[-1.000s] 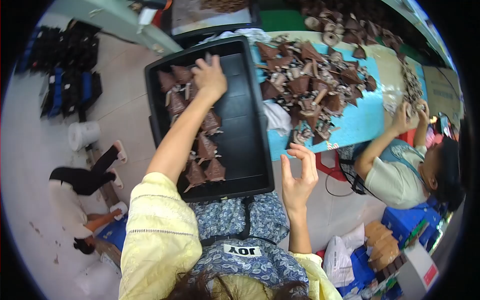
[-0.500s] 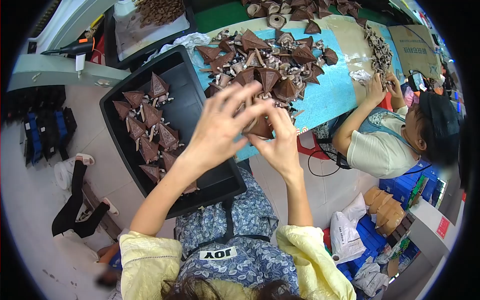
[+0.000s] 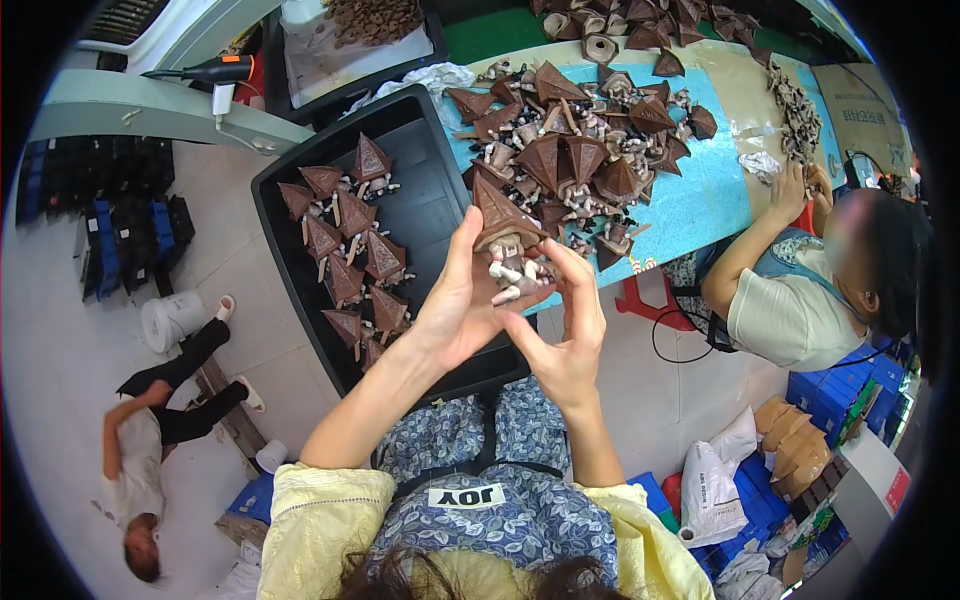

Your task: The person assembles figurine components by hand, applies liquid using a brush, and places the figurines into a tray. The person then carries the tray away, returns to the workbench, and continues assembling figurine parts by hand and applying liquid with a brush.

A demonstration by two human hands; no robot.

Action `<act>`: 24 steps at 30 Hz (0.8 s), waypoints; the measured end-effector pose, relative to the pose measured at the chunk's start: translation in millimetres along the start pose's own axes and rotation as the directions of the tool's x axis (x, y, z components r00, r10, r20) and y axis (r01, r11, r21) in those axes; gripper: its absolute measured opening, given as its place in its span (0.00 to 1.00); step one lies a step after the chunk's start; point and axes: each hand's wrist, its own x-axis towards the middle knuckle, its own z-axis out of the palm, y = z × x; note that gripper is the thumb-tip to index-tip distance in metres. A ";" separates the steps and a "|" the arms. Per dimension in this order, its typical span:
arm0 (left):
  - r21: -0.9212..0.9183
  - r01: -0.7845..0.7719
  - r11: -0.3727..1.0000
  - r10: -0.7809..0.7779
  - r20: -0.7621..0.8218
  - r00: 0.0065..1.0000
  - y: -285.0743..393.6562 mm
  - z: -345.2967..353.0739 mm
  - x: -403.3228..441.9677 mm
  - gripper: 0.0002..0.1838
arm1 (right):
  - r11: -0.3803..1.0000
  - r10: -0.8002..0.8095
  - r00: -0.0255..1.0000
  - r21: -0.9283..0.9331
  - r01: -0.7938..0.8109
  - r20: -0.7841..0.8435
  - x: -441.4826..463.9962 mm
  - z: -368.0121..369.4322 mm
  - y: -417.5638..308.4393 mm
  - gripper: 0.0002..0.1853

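A small figure with a brown pointed hat (image 3: 503, 215) and pale and dark body parts is held upright between my two hands, in front of the table edge. My left hand (image 3: 452, 308) supports it from the left, with a fingertip against the hat and its palm beside the body. My right hand (image 3: 567, 325) is curled around the figure's right side, its fingers at the hat brim and the thumb near the feet. Similar figures stand in rows in the left part of the black tray (image 3: 420, 180). More lie heaped on the blue table surface (image 3: 705, 205).
A co-worker (image 3: 800, 290) sits at the right, hands on a pile of small parts (image 3: 798, 115). Another person (image 3: 140, 450) is at lower left. A tray of brown pieces (image 3: 365, 45) stands at the back. White sacks (image 3: 712, 495) and blue crates (image 3: 835, 395) are at lower right.
My left hand has left the tray and come beside my right hand. A figure is now clearly visible between them, where half a second ago the hands were blurred. The view has shifted.
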 end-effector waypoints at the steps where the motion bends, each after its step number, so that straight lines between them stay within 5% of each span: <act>1: -0.051 0.022 0.998 -0.021 0.006 1.000 -1.5 -1.8 -3.3 0.37 | 0.999 -0.010 0.999 -0.038 0.009 -0.031 -4.2 4.1 -0.3 0.32; 4: 0.006 -0.057 0.998 0.057 0.043 0.997 -1.4 -9.0 -10.9 0.37 | 0.971 -0.201 0.979 -0.131 0.201 0.008 -0.1 1.3 -12.0 0.26; 8: -0.121 -0.086 0.989 0.099 0.107 0.989 5.6 -8.5 -18.1 0.35 | 0.984 -0.171 0.985 -0.043 0.170 -0.004 -5.0 5.7 -14.6 0.20; 11: 0.114 -0.304 0.946 0.293 0.101 0.951 15.7 -1.4 -23.2 0.31 | 0.941 -0.257 0.965 -0.216 0.261 0.049 -8.7 0.9 -18.6 0.19; 13: 0.524 -0.333 0.784 0.307 0.140 0.941 19.9 -2.6 -24.2 0.26 | 0.926 -0.263 0.960 -0.255 0.279 0.094 -12.7 2.0 -22.8 0.19; 15: 0.415 -0.348 0.840 0.319 0.140 0.937 13.3 -6.6 -20.7 0.21 | 0.928 -0.324 0.945 -0.209 0.308 -0.047 -15.6 8.6 -26.5 0.21; 17: 0.230 -0.432 0.872 0.408 0.147 0.901 7.8 -8.1 -17.2 0.20 | 0.984 -0.178 0.961 -0.028 0.176 -0.212 -17.5 10.8 -34.5 0.29; 19: 0.249 -0.428 0.869 0.412 0.115 0.904 0.8 -3.4 -18.5 0.20 | 0.948 0.120 0.979 0.311 -0.063 -0.167 -18.7 16.5 -40.5 0.28; 21: 0.190 -0.397 0.898 0.378 0.126 0.917 -6.7 -3.3 -19.8 0.20 | 0.805 0.423 0.899 0.409 -0.430 0.113 -28.0 13.0 -34.0 0.25; 22: 0.163 -0.399 0.902 0.374 0.161 0.913 -8.2 -3.2 -20.7 0.19 | 0.771 0.468 0.875 0.425 -0.474 0.125 -28.7 12.1 -37.5 0.24; 23: 0.165 -0.395 0.904 0.371 0.159 0.915 -9.1 -4.1 -20.8 0.19 | 0.769 0.471 0.873 0.427 -0.476 0.124 -26.6 11.8 -39.7 0.24; 24: 0.045 -0.352 0.935 0.341 0.154 0.927 -9.7 -6.0 -20.6 0.20 | 0.971 0.182 0.983 0.158 -0.179 -0.005 -22.8 12.3 -40.1 0.23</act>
